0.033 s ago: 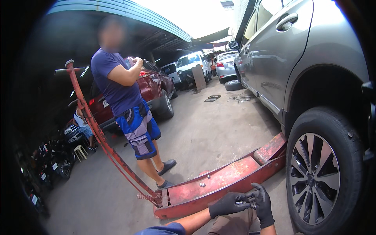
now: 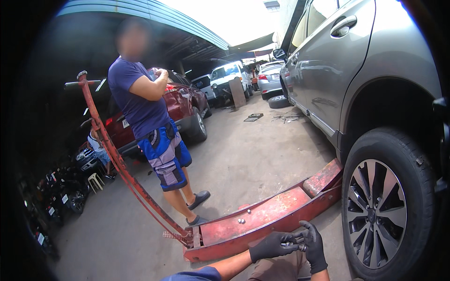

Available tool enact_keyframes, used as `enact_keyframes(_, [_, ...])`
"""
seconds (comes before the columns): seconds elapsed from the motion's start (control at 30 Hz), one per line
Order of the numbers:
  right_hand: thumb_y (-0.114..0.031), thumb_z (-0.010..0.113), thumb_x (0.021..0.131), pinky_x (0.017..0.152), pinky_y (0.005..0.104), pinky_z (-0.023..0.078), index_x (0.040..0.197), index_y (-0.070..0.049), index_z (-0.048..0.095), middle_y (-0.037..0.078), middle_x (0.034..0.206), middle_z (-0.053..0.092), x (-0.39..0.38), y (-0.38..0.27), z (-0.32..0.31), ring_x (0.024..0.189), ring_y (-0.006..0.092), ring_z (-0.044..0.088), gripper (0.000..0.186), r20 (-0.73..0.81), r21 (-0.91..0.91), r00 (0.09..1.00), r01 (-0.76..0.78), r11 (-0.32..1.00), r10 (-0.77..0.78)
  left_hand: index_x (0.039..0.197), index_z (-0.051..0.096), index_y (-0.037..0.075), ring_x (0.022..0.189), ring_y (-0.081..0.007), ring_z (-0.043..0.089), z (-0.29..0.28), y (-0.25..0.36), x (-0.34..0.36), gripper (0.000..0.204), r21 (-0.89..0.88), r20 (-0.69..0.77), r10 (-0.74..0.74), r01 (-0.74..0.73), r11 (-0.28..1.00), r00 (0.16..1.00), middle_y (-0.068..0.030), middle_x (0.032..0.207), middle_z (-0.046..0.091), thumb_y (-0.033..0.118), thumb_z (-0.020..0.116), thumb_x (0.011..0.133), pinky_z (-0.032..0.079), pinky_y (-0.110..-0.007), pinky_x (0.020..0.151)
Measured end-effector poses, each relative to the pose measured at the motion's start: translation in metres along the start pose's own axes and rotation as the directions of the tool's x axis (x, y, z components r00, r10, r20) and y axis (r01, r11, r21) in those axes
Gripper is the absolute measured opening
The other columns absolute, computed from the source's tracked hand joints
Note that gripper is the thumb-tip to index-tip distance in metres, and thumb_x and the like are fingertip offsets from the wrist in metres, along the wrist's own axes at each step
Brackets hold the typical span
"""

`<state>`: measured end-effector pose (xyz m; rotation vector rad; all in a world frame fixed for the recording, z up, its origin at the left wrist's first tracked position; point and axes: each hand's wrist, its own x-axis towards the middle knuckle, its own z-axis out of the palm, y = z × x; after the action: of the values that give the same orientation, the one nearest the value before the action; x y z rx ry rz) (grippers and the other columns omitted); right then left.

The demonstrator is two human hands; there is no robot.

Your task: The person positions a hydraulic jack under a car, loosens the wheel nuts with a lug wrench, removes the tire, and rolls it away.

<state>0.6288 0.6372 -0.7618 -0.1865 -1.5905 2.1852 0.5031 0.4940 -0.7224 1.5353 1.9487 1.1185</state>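
Observation:
My left hand, in a black glove, pinches small silver lug nuts between thumb and fingers. Close beside it, my right hand, gloved too, has its fingers bent around a shiny metal piece. That piece looks like another lug nut, partly hidden by the glove. Both hands are just above my knee, in front of a long red floor jack. A few loose lug nuts lie on the jack's top. To the right of my hands stands a wheel with a spoked alloy rim, in the arch of a grey car.
The jack's tall red handle slants up on the left. Behind it stands a person in a blue shirt. Farther off are a dark red pickup, a loose tire, scattered tools and a black tray.

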Motion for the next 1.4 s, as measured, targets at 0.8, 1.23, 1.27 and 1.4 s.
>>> enact_keyframes(0.8, [-0.033, 0.073, 0.094, 0.072, 0.0317, 0.054, 0.126, 0.002, 0.064, 0.012, 0.086, 0.070, 0.000, -0.088, 0.011, 0.078, 0.0163, 0.068, 0.049, -0.051, -0.545, 0.997, 0.015, 0.838, -0.051, 0.117, 0.073, 0.004, 0.098, -0.0057, 0.065, -0.010, 0.013, 0.002, 0.030, -0.417, -0.092, -0.127, 0.078, 0.906, 0.988, -0.0017, 0.107, 0.075, 0.018, 0.080, 0.092, 0.054, -0.025, 0.087])
enact_keyframes(1.23, [-0.036, 0.066, 0.096, 0.105, 0.0406, 0.049, 0.139, -0.006, 0.061, 0.018, 0.133, 0.066, -0.085, -0.290, -0.138, 0.122, 0.0334, 0.065, 0.053, -0.097, -0.845, 0.421, -0.514, -0.149, -0.902, 0.095, 0.068, 0.003, 0.066, -0.0012, 0.049, 0.091, -0.008, 0.158, 0.022, -0.527, -0.343, -0.101, -0.102, 0.844, 0.934, 0.0055, 0.076, 0.059, 0.024, 0.075, 0.097, 0.038, -0.022, 0.056])
enact_keyframes(1.27, [-0.038, 0.065, 0.096, 0.105, 0.0411, 0.049, 0.139, -0.006, 0.061, 0.019, 0.134, 0.065, -0.079, -0.286, -0.151, 0.123, 0.0354, 0.064, 0.053, -0.115, -0.815, 0.413, -0.559, -0.152, -0.903, 0.094, 0.068, 0.003, 0.068, -0.0016, 0.050, 0.106, -0.016, 0.168, 0.023, -0.559, -0.261, -0.176, 0.000, 0.829, 0.949, 0.0051, 0.076, 0.059, 0.025, 0.075, 0.097, 0.039, -0.022, 0.057])
enact_keyframes(1.4, [-0.042, 0.062, 0.098, 0.106, 0.0421, 0.047, 0.140, -0.006, 0.060, 0.022, 0.136, 0.064, -0.087, -0.271, -0.186, 0.125, 0.0400, 0.062, 0.055, -0.316, -0.822, 0.346, -0.566, 0.073, -0.883, 0.094, 0.068, 0.004, 0.067, -0.0069, 0.054, 0.158, -0.032, 0.210, 0.026, -0.374, -0.266, -0.053, -0.052, 0.926, 0.963, -0.0010, 0.075, 0.064, 0.029, 0.077, 0.094, 0.045, -0.028, 0.060])
